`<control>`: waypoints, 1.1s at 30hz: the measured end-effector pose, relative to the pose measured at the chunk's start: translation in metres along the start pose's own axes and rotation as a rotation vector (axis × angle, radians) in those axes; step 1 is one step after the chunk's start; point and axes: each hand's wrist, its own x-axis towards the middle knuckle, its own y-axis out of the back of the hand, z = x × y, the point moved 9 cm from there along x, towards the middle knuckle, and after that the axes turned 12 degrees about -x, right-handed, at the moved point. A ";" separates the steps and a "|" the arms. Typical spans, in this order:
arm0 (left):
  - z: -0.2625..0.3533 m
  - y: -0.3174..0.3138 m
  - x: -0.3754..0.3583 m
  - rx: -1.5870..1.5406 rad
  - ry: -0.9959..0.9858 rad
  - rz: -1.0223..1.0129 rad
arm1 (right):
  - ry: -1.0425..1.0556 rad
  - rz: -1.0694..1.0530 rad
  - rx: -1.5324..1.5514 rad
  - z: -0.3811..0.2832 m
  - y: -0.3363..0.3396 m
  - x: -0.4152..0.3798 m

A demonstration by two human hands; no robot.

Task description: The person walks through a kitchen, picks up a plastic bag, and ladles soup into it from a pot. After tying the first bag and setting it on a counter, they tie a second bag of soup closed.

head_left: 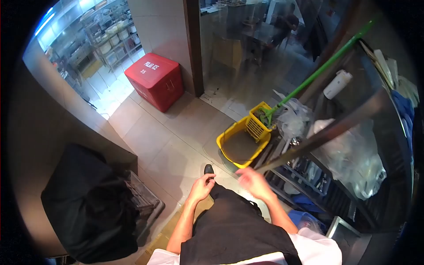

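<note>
L hand: fingers loosely curled, holding nothing, hanging over the tiled floor just in front of the black apron, w/ a black shoe tip right above it in the view. R hand: blurred, fingers look spread and part-open, nothing gripped as far as I can tell; its fingertips are at or just short of the low end of a slanted metal bar, contact not clear. Just beyond both hands sits a yellow mop bucket on the floor, wringer basket on its far side, a green-handled mop standing in it and leaning up to the R. R of the bucket: a metal rack w/ clear plastic bags and a white bottle. Farther back, a red ice chest by the wall. To the L, a bin lined w/ a black bag.
</note>
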 end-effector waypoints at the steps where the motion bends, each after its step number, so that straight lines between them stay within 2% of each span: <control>1: 0.001 0.009 0.022 0.078 0.026 -0.073 | 0.200 -0.405 -0.317 -0.002 -0.064 0.019; 3: -0.011 0.037 0.068 0.136 0.030 -0.167 | 0.291 -0.891 -0.438 -0.005 -0.136 0.036; 4: -0.026 0.058 0.087 0.139 0.027 -0.126 | 0.216 -1.027 -0.446 0.009 -0.171 0.057; 5: -0.046 0.082 0.108 0.139 0.016 -0.084 | 0.261 -0.953 -0.312 0.006 -0.183 0.089; 6: -0.090 0.109 0.125 0.011 0.056 0.009 | 0.314 -0.839 -0.330 -0.008 -0.179 0.130; 7: -0.132 0.139 0.133 -0.044 0.169 0.103 | 0.353 -0.732 -0.339 -0.020 -0.172 0.165; 8: -0.176 0.172 0.126 -0.098 0.294 0.196 | 0.307 -0.717 -0.387 -0.027 -0.167 0.200; 10: -0.247 0.237 0.112 0.241 0.446 0.207 | 0.281 -0.634 -0.449 -0.041 -0.150 0.285; 11: -0.249 0.265 0.094 0.272 0.496 0.229 | 0.259 -0.597 -0.497 -0.055 -0.134 0.322; 12: -0.279 0.293 0.075 0.234 0.617 0.274 | 0.259 -0.606 -0.553 -0.063 -0.125 0.359; 13: -0.290 0.321 0.058 0.222 0.644 0.402 | 0.304 -0.502 -0.541 -0.080 -0.107 0.391; 14: -0.269 0.336 0.051 0.200 0.640 0.452 | 0.351 -0.391 -0.536 -0.097 -0.085 0.423; 15: -0.311 0.344 0.033 -0.397 0.746 0.686 | 0.332 -0.375 -0.544 -0.106 -0.073 0.453; 17: -0.297 0.370 0.040 -0.457 0.852 0.790 | 0.405 -0.212 -0.246 -0.128 -0.038 0.508; 18: -0.295 0.385 0.071 -0.441 0.854 0.765 | 0.380 -0.197 -0.243 -0.122 -0.030 0.531; 19: -0.292 0.401 0.112 -0.263 0.799 0.632 | 0.302 -0.175 -0.216 -0.110 -0.021 0.554; 21: -0.281 0.427 0.220 0.040 0.363 0.384 | 0.196 -0.151 -0.180 -0.087 -0.017 0.582; 23: -0.288 0.437 0.323 -0.414 0.580 0.467 | 0.053 -0.156 -0.397 -0.054 -0.016 0.598; 24: -0.232 0.434 0.395 -0.195 0.402 0.334 | 0.036 -0.146 -0.394 -0.046 -0.016 0.604; 25: -0.231 0.438 0.477 0.254 0.183 0.170 | -0.054 -0.210 -0.380 -0.028 -0.022 0.603; 26: -0.160 0.418 0.530 -0.031 0.354 0.261 | -0.143 -0.271 -0.365 -0.013 -0.025 0.601; 27: -0.105 0.402 0.596 -0.001 0.248 0.187 | -0.160 -0.252 -0.370 -0.010 -0.015 0.605; 28: -0.067 0.380 0.658 0.011 0.219 0.108 | -0.168 -0.227 -0.250 -0.008 -0.004 0.606; 29: 0.031 0.347 0.710 0.184 -0.306 -0.046 | -0.179 -0.197 -0.123 -0.007 0.008 0.609; 30: 0.081 0.311 0.751 0.037 -0.148 -0.119 | -0.233 -0.130 -0.110 0.004 0.024 0.616; 31: 0.138 0.272 0.786 0.082 -0.283 -0.221 | -0.259 -0.109 -0.089 0.011 0.035 0.625; 32: 0.184 0.228 0.814 0.039 -0.450 -0.332 | -0.273 0.007 -0.064 0.020 0.058 0.637; 33: 0.250 0.185 0.813 0.004 -0.173 -0.409 | -0.279 0.121 -0.050 0.030 0.084 0.650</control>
